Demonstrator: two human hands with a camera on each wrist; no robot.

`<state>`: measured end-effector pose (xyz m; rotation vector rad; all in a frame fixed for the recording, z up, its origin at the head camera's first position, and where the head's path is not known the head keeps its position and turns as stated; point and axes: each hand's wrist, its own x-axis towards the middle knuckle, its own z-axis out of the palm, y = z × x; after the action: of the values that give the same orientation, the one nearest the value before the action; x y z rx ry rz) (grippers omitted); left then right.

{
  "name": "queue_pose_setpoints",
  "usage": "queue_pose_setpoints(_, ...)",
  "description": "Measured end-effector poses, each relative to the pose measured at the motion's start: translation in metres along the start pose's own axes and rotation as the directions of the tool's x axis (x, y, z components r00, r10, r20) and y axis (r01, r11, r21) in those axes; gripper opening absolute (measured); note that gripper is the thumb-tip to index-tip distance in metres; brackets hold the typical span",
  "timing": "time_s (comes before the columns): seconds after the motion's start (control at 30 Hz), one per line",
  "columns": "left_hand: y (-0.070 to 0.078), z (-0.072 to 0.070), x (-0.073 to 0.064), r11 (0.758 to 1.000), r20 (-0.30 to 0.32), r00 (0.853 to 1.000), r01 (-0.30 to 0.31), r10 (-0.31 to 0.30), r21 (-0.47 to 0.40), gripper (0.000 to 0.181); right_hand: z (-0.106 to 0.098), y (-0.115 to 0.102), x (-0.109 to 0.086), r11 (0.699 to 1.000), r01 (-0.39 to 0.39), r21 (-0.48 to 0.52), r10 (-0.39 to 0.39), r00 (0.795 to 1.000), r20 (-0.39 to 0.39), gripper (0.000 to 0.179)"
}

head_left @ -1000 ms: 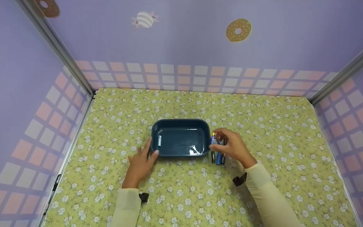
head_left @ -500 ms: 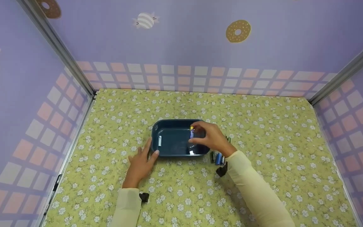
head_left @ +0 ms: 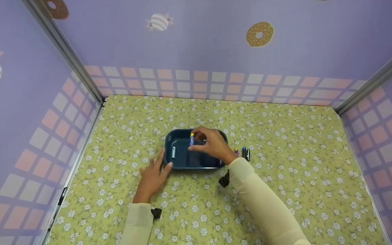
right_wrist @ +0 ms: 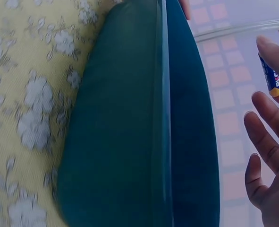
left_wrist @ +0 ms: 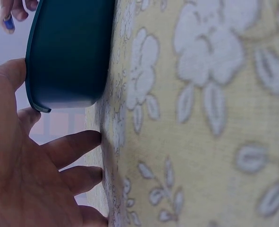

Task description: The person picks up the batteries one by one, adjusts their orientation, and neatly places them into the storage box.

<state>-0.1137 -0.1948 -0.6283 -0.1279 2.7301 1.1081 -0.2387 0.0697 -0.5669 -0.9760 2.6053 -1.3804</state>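
Battery [head_left: 191, 140] with yellow end – held above the blue-green tray [head_left: 196, 168]
Flowered cloth [head_left: 284, 129] supports the tray; left hand [head_left: 152, 178], fingers extended, touches its left end; right hand [head_left: 213, 144] pinches the battery between thumb and fingers, clear of the rim – further batteries [head_left: 248, 154] lie on the cloth beside the right end, and a pale cylinder [head_left: 173, 152] lies inside near the left wall

Booth-like setting, purple candy-print walls [head_left: 213, 41], metal corner strips [head_left: 65, 51], flowered surface [head_left: 298, 136]

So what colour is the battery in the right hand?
The battery is dark blue with a yellow end, clearest in the right wrist view.
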Motion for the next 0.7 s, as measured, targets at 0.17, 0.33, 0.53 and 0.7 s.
queue_pose_setpoints(0.17, 0.001, -0.001, 0.001, 1.0, 0.005, 1.0, 0.009, -0.01, 0.008, 0.077, 0.018, -0.002, 0.008, 1.0, -0.024, 0.008, 0.024, 1.0, 0.012, 0.06)
queue_pose_setpoints(0.33, 0.0, -0.002, 0.0, 1.0, 0.012, 1.0, 0.003, -0.003, 0.0, 0.08, 0.034, -0.002, 0.015, 0.999, -0.042, -0.019, 0.043, 0.998, 0.046, 0.061)
queue_pose_setpoints(0.53, 0.001, -0.002, -0.001, 1.0, 0.013, 1.0, -0.002, 0.002, 0.008, 0.083, 0.046, 0.005, 0.019, 0.996, -0.072, -0.059, 0.077, 0.993, 0.095, 0.06)
queue_pose_setpoints(0.7, 0.0, -0.002, 0.0, 1.0, 0.013, 1.0, -0.006, 0.006, 0.012, 0.083, 0.054, 0.012, 0.02, 0.988, -0.08, -0.135, 0.097, 0.988, 0.122, 0.056)
